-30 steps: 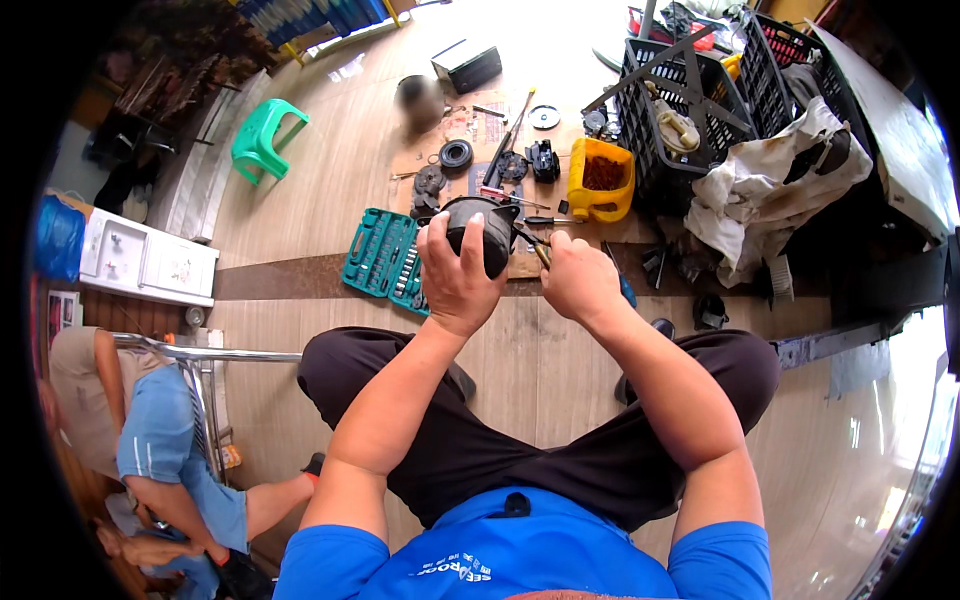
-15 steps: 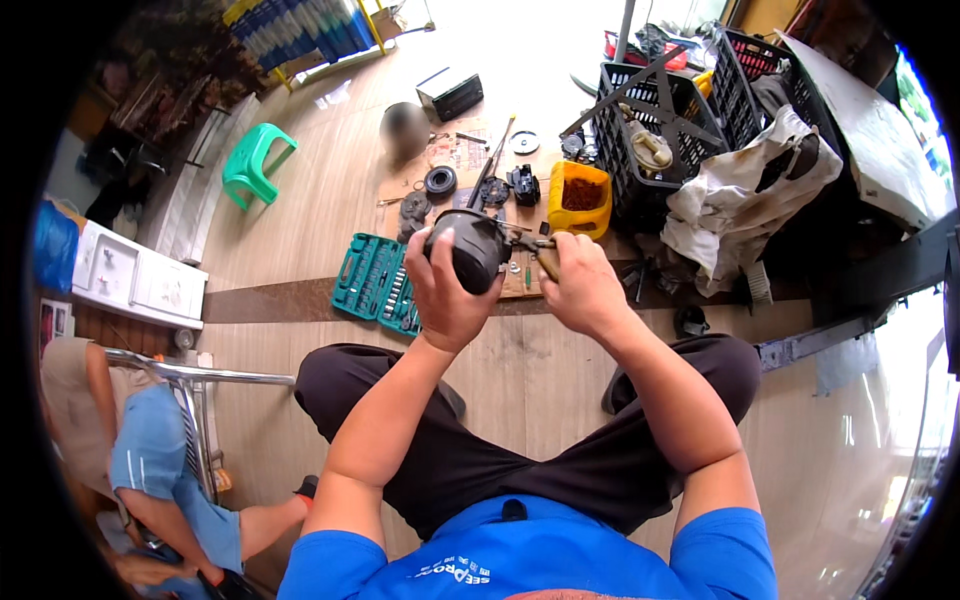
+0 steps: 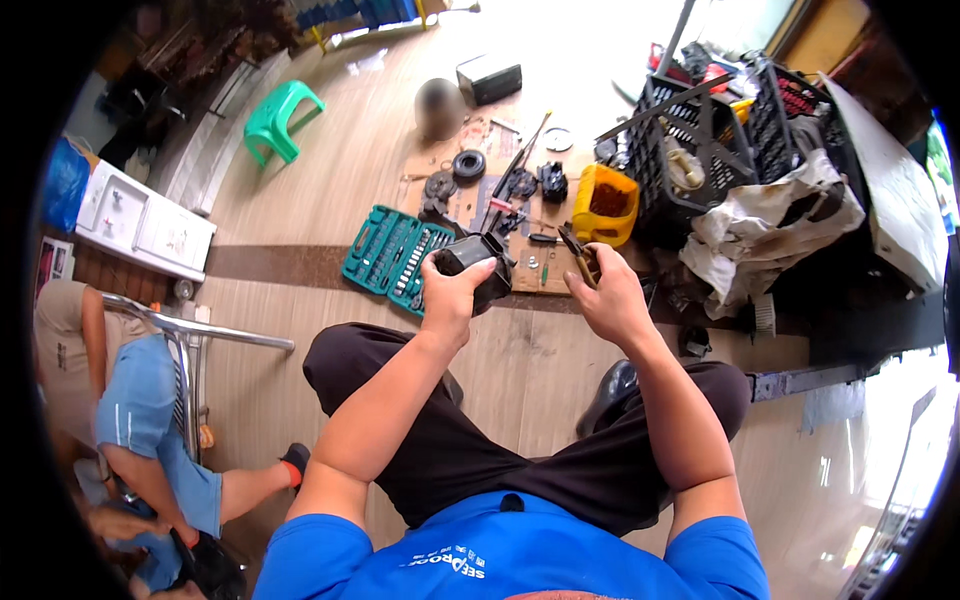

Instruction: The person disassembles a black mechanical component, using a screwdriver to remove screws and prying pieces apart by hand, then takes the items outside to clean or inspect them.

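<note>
My left hand point(image 3: 452, 298) grips a black cup-shaped housing point(image 3: 492, 286), tilted, with its rim toward the far side. To its right, my right hand point(image 3: 612, 296) is closed around a pair of pliers point(image 3: 577, 248), whose dark jaws point away to the far left. The pliers and the housing are apart. Beneath and beyond them lies a piece of cardboard point(image 3: 470, 212) with several dark parts, a black ring point(image 3: 468, 165), a screwdriver point(image 3: 545, 239) and a small green-handled tool point(image 3: 545, 274).
A green socket set case point(image 3: 383, 250) lies unfolded at left. Beyond the cardboard's right side stands a yellow cut-open container point(image 3: 606, 205), next to black crates point(image 3: 690, 150) and a soiled white cloth point(image 3: 770, 225). A green stool point(image 3: 284, 120) stands far left; another person point(image 3: 150, 400) sits at left.
The pliers have come away from the housing, my right hand moving right. My left hand has turned the housing, showing its rim and a different side. The whole view has shifted slightly.
</note>
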